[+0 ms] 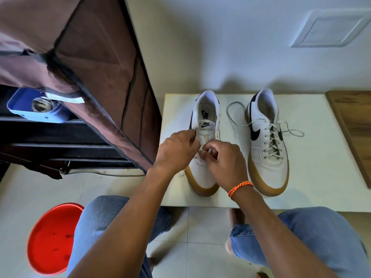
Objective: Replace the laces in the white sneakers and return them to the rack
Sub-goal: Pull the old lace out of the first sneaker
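The left sneaker [204, 149] sits on the table [321, 177], both hands pinching its lace [208, 151] low at the eyelets: left hand [176, 149], right hand [222, 159]. A slip could skip an eyelet; the laced sneaker [267, 145] trails loose ends.

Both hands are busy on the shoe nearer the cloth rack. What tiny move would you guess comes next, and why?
Probably drawing the lace through a low eyelet. The right hand pinches the lace over the left sneaker, whose upper eyelets look empty, while the left hand holds its side. The right sneaker is already laced.
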The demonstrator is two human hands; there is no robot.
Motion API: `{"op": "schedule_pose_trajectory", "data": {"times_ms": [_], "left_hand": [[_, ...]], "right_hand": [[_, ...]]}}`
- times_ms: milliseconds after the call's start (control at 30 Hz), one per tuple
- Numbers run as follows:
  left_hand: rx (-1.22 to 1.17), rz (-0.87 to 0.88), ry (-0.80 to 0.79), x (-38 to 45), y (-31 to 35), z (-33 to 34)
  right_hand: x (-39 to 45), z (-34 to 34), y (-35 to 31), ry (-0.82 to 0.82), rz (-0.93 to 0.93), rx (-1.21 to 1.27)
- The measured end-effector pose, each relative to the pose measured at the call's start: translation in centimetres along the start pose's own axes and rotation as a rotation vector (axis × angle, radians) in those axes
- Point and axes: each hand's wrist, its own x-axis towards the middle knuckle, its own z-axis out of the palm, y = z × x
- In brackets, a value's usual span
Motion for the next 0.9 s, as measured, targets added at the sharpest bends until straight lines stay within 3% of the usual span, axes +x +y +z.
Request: {"op": "schedule_pose_trajectory", "data": {"times_ms": [233,333,400,500,567,733,900], "left_hand": [[-0.053,0.016,-0.072,0.3,-0.7,0.0],[-0.093,0.020,-0.084,0.5,-0.9,0.0],[-0.128,0.012,-0.099,0.5,-0.9,0.0],[-0.180,0.008,-0.110,0.6,-0.8,-0.2],[-0.189,0.017,-0.114,0.7,-0.9,-0.1],[-0.224,0.030,-0.120,0.8,-1.0,-0.1],[-0.210,0.046,-0.117,0.8,-1.3,0.0]], "right_hand": [[2.4,-3.4,2.4,0.377,0.233,0.331],[1.8,-3.6,2.1,0.399,0.216,0.304],[1.5,-3.7,1.4,0.325,0.093,0.193],[0.9,-3.1,0.4,0.008,-0.050,0.144],[0.3,-2.3,-0.1,-0.144,-0.075,-0.038],[0.0,-1.2,-0.3,-0.173,-0.099,-0.249],[0.6,-2.2,0.7,-0.215,-0.058,-0.092]]}}
